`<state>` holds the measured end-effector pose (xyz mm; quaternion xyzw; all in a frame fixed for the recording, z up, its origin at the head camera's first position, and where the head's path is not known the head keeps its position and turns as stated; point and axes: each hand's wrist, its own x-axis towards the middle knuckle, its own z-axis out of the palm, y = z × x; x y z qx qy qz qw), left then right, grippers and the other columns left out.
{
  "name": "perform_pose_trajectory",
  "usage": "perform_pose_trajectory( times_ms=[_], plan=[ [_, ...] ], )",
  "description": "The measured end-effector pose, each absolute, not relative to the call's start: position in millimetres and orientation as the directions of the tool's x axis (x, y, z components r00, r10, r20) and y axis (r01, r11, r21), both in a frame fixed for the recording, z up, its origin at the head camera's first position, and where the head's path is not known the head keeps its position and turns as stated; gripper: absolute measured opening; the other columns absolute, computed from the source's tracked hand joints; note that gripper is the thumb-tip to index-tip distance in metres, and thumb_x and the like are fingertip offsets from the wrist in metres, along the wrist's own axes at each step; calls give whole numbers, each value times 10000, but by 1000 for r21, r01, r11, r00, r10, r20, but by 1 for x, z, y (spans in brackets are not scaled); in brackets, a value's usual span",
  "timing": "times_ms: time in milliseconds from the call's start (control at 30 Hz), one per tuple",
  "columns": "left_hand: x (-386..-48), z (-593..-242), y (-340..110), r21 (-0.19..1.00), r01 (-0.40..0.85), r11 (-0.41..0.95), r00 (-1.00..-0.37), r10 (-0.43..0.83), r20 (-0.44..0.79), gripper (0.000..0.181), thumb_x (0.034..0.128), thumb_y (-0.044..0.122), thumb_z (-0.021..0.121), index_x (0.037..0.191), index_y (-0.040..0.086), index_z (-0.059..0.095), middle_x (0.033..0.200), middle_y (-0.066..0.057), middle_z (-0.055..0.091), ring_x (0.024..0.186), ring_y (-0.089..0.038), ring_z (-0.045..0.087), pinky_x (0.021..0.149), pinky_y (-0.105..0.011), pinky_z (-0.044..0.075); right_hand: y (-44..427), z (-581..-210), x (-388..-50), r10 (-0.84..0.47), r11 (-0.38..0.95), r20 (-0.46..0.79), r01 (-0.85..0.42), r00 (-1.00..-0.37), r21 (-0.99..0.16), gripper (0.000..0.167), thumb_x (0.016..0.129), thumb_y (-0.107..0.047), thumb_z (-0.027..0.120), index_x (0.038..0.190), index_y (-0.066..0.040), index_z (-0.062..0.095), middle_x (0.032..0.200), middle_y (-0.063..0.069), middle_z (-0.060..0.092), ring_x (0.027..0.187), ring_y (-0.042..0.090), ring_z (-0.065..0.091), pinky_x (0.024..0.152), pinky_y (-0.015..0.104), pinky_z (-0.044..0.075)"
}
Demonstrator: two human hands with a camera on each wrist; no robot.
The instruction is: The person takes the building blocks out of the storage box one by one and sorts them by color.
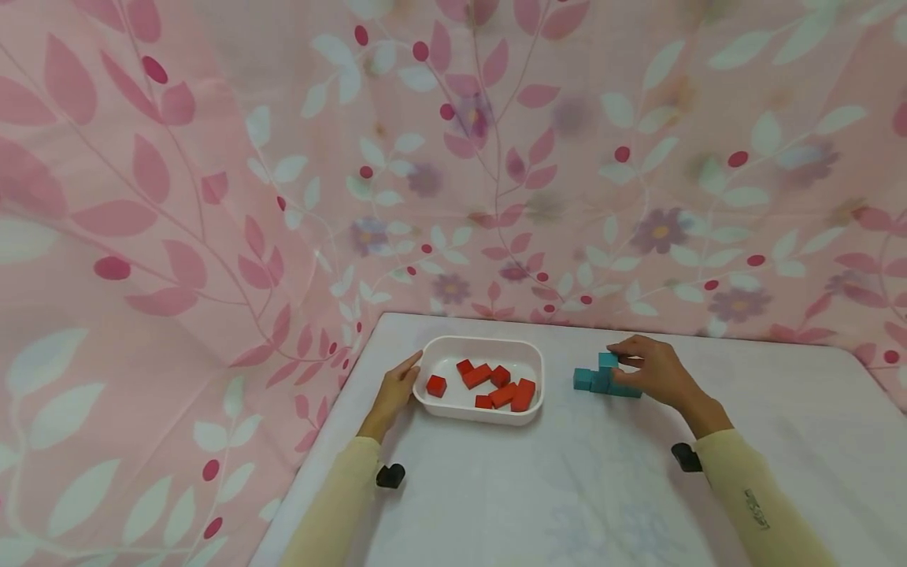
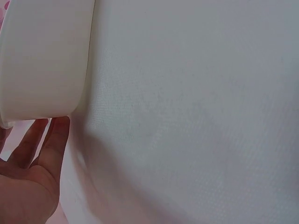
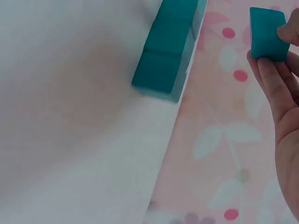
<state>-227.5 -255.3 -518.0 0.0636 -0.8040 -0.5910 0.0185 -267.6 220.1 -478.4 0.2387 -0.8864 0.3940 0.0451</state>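
My right hand (image 1: 655, 374) pinches a teal block (image 3: 268, 35) between thumb and fingertips. The held block is above a row of teal blocks (image 3: 161, 60) that lies on the table. In the head view part of that row (image 1: 583, 379) is hidden behind the right hand. A white plastic tray (image 1: 478, 414) lies left of the row, with several red blocks (image 1: 478, 376) inside it. At the tray's left end rests my left hand (image 1: 394, 395), its fingers mostly straight. The left wrist view shows those fingertips (image 2: 60, 123) touching the tray's outer wall.
A white cloth covers the table (image 1: 482, 488). Pink curtains (image 1: 496, 157) with leaves and flowers hang behind the table and on its left side. Each wrist wears a small black camera mount, such as the left mount (image 1: 390, 476).
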Motion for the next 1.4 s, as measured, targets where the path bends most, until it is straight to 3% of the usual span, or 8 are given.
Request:
perform_pose_trajectory(
  times_ms=[133,233,367,633,900,1033,1400],
  plan=[
    [-232,-529,-257,950,-86,299,-989,-145,-43,409,1023,185,508,1431,216,520,1410,-111,514,1132,-242,474,818,-277,495,243,-483,-262,-345,622,239,-412,-908,-666,354,823,-82,756,1154,22,685,1052,109,628,1020,352,666,834,446,530],
    [-232,-529,-257,951,-78,299,-989,-142,-36,411,1024,175,503,1434,208,516,1422,-115,503,1164,-248,467,873,-321,499,260,-485,-259,-312,661,237,-389,-920,-642,354,812,-84,767,1145,7,688,1053,116,635,1014,365,664,827,446,531],
    [-232,-528,-257,952,-63,301,-990,-143,-20,407,1022,179,510,1428,208,524,1468,-95,463,1285,-233,422,1039,-422,426,279,-490,-256,-284,676,252,-379,-925,-632,347,796,-67,782,1125,-1,691,1052,126,657,982,361,676,801,411,553],
    [-234,-530,-260,949,-47,311,-991,-132,-5,408,1018,178,513,1426,187,525,1472,-117,454,1379,-275,362,1113,-462,325,298,-502,-255,-279,708,178,-328,-944,-625,350,830,-128,762,1145,4,686,1079,154,662,1015,390,654,796,459,568],
    [-235,-531,-260,948,-55,312,-991,-131,-15,408,1020,186,516,1428,199,524,1492,-112,429,1406,-292,327,1114,-472,311,306,-519,-257,-276,703,75,-255,-958,-664,376,846,-123,742,1191,1,663,1159,198,644,1052,383,641,844,467,550],
    [-235,-531,-260,944,-54,325,-991,-135,-10,409,1021,196,513,1429,200,521,1493,-111,428,1410,-297,321,1124,-476,293,304,-526,-258,-290,695,78,-266,-954,-668,370,843,-108,743,1189,-1,667,1144,187,647,1035,367,652,831,428,561],
    [-234,-530,-260,948,-65,310,-991,-134,-24,406,1025,196,505,1431,198,519,1496,-99,426,1410,-277,324,1113,-463,316,300,-533,-263,-279,710,62,-249,-958,-659,386,857,-95,717,1225,2,654,1188,207,635,1057,378,633,855,471,544]
  ],
)
